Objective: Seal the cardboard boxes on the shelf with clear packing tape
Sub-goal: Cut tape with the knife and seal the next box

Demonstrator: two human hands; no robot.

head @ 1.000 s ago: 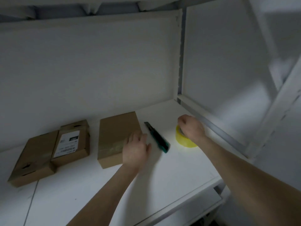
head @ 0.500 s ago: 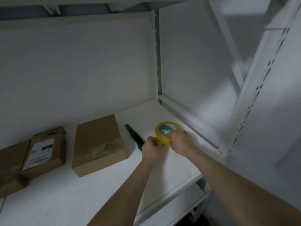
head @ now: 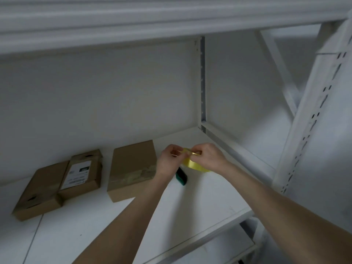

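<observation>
My right hand (head: 209, 158) grips a yellowish roll of packing tape (head: 192, 164), lifted above the white shelf (head: 200, 202). My left hand (head: 169, 161) pinches the roll's near rim with its fingertips. Three cardboard boxes lie on the shelf: a plain box (head: 131, 168) just left of my left hand with tape across its near end, a labelled box (head: 82, 172) further left, and a flat box (head: 38, 191) at the far left, partly under the labelled one.
A dark green utility knife (head: 182, 177) lies on the shelf under my hands, mostly hidden by them. A white upright post (head: 304, 121) stands at the right. The shelf's back wall and an upper shelf (head: 133, 20) close in the space.
My left hand left the plain box and joined my right hand at the tape roll. Both hands lifted the roll off the shelf and tilted it.
</observation>
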